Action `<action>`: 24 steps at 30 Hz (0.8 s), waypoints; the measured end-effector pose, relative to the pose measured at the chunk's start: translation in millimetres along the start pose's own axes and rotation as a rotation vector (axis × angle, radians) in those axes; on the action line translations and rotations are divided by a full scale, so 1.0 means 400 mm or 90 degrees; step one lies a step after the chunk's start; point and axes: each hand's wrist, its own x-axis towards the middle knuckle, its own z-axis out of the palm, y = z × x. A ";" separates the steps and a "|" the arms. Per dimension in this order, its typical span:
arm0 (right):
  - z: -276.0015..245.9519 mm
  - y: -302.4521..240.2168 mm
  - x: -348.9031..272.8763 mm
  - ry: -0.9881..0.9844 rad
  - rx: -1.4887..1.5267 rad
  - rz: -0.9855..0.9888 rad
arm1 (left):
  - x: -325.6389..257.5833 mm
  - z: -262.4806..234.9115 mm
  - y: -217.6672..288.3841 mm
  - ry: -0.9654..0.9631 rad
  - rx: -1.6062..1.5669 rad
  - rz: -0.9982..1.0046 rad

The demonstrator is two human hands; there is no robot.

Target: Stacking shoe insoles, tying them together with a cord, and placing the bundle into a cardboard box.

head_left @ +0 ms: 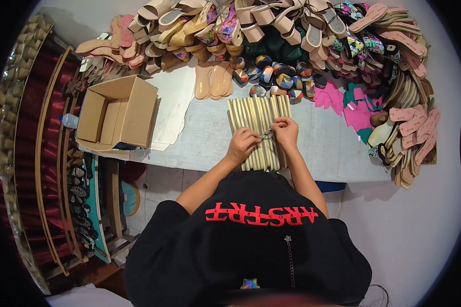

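Note:
On the table in front of me lies a bundle of cream, yellow and dark striped pieces, which look like soles stacked on edge. A thin dark strip crosses the middle of the bundle. My left hand pinches the strip from the left, its fingers bent over the bundle. From the right, my right hand holds the strip between thumb and fingertips. The two hands are a short way apart, with a knot or crossing of the strip between them. How far the strip runs round the underside is hidden.
An open cardboard box stands at left beside white sheets. Tan insoles and colourful patterned heels lie beyond the bundle. Piled shoes line the back. Pink scraps and pink insoles occupy the right.

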 end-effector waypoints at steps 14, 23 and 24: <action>-0.040 0.002 -0.001 0.042 -0.147 -0.235 | -0.022 -0.013 0.033 -0.026 0.177 -0.166; -0.256 0.130 -0.001 0.014 -0.173 -0.072 | -0.171 0.039 0.031 0.096 -0.169 -0.688; -0.260 0.140 -0.007 -0.128 -0.177 -0.019 | -0.163 0.037 0.042 -0.024 -0.150 -0.711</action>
